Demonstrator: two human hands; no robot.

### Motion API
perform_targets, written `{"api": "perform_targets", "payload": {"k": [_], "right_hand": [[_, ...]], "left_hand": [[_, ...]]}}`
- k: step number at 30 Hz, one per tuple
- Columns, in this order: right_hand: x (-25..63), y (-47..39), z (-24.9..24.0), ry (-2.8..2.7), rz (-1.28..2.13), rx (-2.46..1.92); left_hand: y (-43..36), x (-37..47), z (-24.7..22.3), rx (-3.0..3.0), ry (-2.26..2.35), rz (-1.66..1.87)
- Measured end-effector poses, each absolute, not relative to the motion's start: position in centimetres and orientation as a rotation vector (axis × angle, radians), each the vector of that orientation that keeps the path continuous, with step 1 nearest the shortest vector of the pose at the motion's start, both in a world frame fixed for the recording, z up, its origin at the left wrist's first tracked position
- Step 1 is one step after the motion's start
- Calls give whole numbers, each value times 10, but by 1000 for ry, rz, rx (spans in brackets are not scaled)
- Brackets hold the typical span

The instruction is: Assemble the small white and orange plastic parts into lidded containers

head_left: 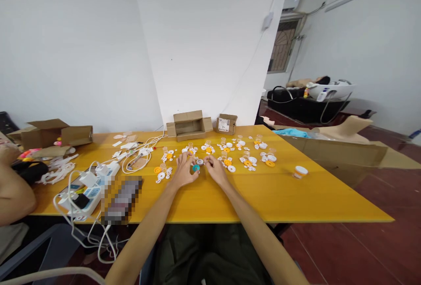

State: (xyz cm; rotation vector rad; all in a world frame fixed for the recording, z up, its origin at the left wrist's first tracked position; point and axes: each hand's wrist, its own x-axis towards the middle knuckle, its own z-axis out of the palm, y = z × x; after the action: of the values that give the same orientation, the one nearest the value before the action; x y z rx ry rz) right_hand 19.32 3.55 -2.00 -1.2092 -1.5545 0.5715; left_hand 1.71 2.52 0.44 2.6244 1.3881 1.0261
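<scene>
A small teal round piece [196, 168] sits between the thumb and fingers of my left hand [183, 170], which are closed around it. My right hand [215, 170] is just to the right with its fingertips pinched together; what they hold, if anything, is too small to make out. Between the two hands, near the right fingertips, lies a white round piece with a darker middle [199, 162]. Groups of small parts surround the hands: orange rings [228, 162], white discs [231, 169], clear cups [224, 155] and little white pieces [169, 172].
A clear jar with a white lid [301, 171] stands alone at the right. An open cardboard box [190, 126] and a smaller box [226, 124] are by the wall. At left are a power strip [95, 193], cables, a phone [122, 199] and another person's arm [15, 184].
</scene>
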Motion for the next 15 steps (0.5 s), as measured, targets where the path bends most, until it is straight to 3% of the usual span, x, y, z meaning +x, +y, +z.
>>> {"api": "perform_targets", "payload": {"k": [8,15], "right_hand": [[193,39,-26,-1549,572,-1218],[194,38,-24,-1625,562,-1262]], "left_hand": [[26,16,2,2639,1350,875],[26,17,2,2649,1332,999]]}}
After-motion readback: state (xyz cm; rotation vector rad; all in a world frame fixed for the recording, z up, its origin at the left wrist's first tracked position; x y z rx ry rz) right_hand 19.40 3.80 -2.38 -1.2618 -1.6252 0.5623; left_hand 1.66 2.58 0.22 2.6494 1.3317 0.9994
